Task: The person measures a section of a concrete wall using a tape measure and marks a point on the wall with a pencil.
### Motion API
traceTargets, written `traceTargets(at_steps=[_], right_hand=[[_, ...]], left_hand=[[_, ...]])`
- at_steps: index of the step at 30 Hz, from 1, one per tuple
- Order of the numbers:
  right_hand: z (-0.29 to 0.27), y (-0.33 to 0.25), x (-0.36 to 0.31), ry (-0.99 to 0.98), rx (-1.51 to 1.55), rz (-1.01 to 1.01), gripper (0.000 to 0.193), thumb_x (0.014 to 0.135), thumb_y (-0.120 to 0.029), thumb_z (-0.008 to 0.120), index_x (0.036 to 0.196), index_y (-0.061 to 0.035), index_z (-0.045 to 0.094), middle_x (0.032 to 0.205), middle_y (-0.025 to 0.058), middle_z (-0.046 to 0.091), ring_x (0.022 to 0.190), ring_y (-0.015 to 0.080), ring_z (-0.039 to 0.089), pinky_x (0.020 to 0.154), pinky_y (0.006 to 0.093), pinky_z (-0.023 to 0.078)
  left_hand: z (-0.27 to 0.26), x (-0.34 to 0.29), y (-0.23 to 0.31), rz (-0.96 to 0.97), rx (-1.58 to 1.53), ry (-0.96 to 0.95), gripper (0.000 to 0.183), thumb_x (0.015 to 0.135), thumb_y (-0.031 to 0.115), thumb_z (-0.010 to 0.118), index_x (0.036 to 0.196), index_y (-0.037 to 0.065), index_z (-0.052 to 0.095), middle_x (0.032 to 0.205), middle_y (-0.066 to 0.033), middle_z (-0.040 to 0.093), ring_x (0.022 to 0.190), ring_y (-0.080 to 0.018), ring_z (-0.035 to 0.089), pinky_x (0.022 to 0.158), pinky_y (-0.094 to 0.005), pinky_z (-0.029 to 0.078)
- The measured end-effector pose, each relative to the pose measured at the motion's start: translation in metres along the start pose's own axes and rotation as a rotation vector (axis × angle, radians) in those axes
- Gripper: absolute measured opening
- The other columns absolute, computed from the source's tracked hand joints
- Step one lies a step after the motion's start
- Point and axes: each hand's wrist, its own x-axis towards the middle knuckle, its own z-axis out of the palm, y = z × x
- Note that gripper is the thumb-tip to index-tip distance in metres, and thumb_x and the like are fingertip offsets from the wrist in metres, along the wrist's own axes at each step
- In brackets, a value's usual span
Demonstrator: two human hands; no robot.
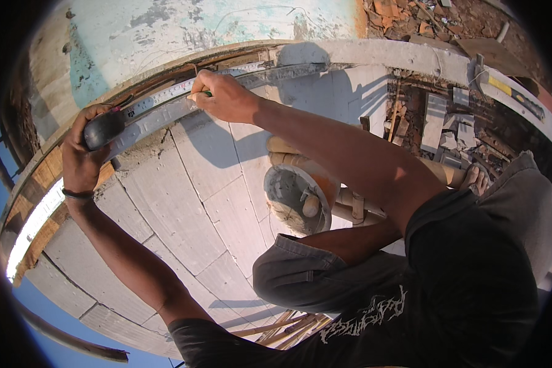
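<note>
My left hand (78, 162) grips a black tape measure (103, 130) on top of the wall. Its pale blade (165, 93) is pulled out to the right along a silver metal strip (142, 127). Farther along, my right hand (227, 99) is closed over the strip beside the blade. Between its fingers is a slim pencil (208, 94), showing a little green; the rest is mostly hidden by the fingers.
Below stands a light block wall (190, 196). A bucket (325, 208) with grey mortar-like residue rests on bamboo poles (359, 205) near my knee. A yellow and black spirit level (512, 95) lies on the wall top, right. Rubble (451, 138) covers the ground there.
</note>
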Motion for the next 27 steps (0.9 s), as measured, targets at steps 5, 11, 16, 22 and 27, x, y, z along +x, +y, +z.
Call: traceTargets(at_steps=[5,11,16,22,27], right_hand=[[0.0,-0.003,-0.001,-0.003,0.002,0.011,0.022,0.091,-0.021,0.059,0.098,-0.0001,0.059,0.092,0.0183,0.065,0.087,0.029,0.063,0.076,0.0391,0.049],[-0.001,-0.002,0.0,-0.027,0.005,-0.01,0.022,0.089,-0.02,0.061,0.097,-0.0001,0.06,0.09,0.0176,0.065,0.083,0.0282,0.063,0.074,0.0389,0.049],[0.0,0.002,0.003,-0.007,-0.059,-0.054,0.025,0.088,-0.022,0.062,0.098,0.0002,0.061,0.09,0.0175,0.066,0.082,0.0273,0.063,0.073,0.0386,0.049],[0.002,-0.002,0.004,0.031,0.016,0.025,0.025,0.088,-0.022,0.061,0.101,-0.0001,0.062,0.095,0.0172,0.065,0.088,0.0272,0.063,0.077,0.0383,0.049],[-0.016,-0.01,-0.008,-0.08,0.155,0.162,0.027,0.093,-0.024,0.056,0.107,-0.0017,0.06,0.104,0.0138,0.064,0.091,0.0243,0.063,0.079,0.0379,0.05]], left_hand=[[0.0,-0.001,-0.002,0.018,0.025,0.001,0.05,0.064,-0.016,0.06,0.11,0.003,0.061,0.106,-0.003,0.065,0.101,-0.013,0.059,0.093,-0.0272,0.045],[-0.001,0.0,-0.002,0.008,0.028,-0.002,0.05,0.064,-0.016,0.061,0.11,0.004,0.061,0.106,-0.0026,0.065,0.101,-0.0127,0.059,0.093,-0.0268,0.044],[0.001,0.0,-0.002,-0.01,0.008,-0.006,0.051,0.063,-0.017,0.058,0.109,0.004,0.061,0.105,-0.0023,0.064,0.1,-0.0123,0.058,0.092,-0.0266,0.044],[-0.001,-0.001,0.002,-0.013,0.008,0.001,0.05,0.063,-0.017,0.057,0.109,0.004,0.061,0.104,-0.0021,0.064,0.1,-0.0121,0.058,0.092,-0.0264,0.044],[0.002,0.002,-0.006,0.047,0.042,0.005,0.048,0.067,-0.018,0.06,0.11,0.004,0.061,0.105,-0.0023,0.065,0.1,-0.0119,0.059,0.092,-0.0265,0.045]])
